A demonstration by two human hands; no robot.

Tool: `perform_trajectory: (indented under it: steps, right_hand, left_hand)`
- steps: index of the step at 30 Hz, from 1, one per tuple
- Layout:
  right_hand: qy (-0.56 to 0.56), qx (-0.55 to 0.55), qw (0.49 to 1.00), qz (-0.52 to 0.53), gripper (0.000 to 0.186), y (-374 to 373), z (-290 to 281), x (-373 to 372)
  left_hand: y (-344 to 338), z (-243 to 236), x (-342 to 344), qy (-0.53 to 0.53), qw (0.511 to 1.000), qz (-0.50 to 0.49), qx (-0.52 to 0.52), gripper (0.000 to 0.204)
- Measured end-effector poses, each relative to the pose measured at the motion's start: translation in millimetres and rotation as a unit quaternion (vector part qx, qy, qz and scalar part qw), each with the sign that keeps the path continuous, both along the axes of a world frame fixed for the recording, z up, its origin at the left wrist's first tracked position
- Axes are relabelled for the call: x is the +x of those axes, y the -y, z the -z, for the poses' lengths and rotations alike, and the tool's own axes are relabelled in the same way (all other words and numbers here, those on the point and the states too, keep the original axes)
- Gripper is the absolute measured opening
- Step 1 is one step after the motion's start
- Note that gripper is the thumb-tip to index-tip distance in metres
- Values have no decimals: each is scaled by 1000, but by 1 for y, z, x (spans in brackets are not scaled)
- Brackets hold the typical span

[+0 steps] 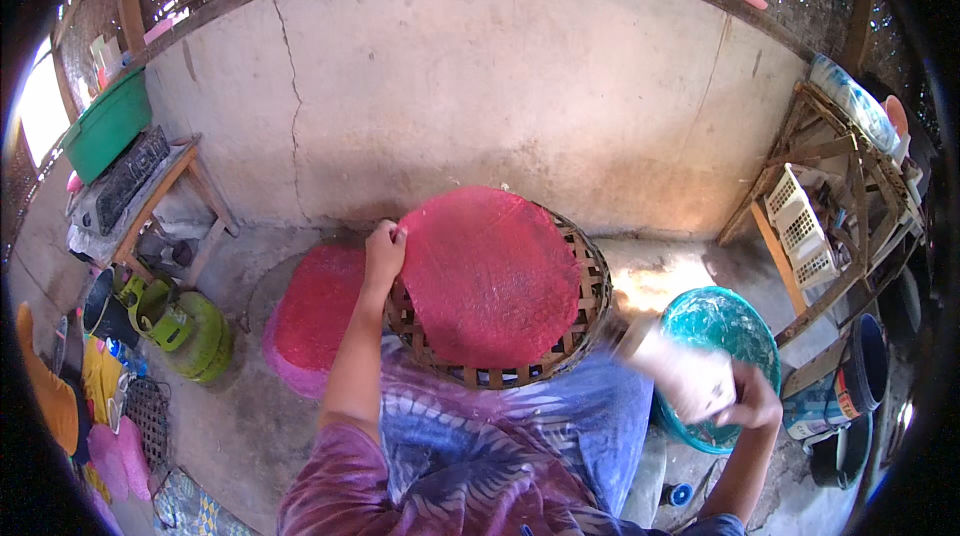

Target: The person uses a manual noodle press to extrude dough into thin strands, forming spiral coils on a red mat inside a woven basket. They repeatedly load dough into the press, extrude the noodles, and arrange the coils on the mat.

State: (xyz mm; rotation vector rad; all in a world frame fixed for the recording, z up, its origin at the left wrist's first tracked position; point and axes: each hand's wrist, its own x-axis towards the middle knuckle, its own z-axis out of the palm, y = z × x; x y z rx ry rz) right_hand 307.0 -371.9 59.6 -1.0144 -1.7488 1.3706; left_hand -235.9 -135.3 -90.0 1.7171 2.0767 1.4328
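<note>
A round red sheet (488, 281) with a rough surface lies tilted over a woven bamboo basket (596, 281), which rests at my lap. My left hand (383, 254) is closed at the sheet's left edge, fingers pinching its rim. Over the teal basin (680, 308) on the right, my right hand (752, 398) grips a whitish object (690, 376) with a brownish end; motion smears it, so its kind is unclear. White residue coats the basin's inside. Left of the basket, a pile of red and pink round sheets (318, 308) lies on the floor.
A green gas cylinder (195, 336) stands on the left, below a wooden table (180, 176) with a stove (120, 181) and a green tub (108, 126). At right are a wooden rack (850, 196), a white plastic basket (800, 226) and buckets (835, 386). A cracked wall (480, 86) rises ahead.
</note>
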Motion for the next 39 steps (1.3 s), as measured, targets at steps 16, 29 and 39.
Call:
perform_trajectory:
  steps: [16,29,39]
  right_hand:
    - [-67,-44,994,77,69,-56,14,-80]
    - [-111,-340,907,-223,61,-122,8,-150]
    - [287,-218,925,-121,79,-147,3,-207]
  left_hand:
    - [31,-39,25,-278,954,-12,-108,68]
    - [76,-179,123,656,539,525,57,64]
    - [37,-61,79,833,396,360,138,57]
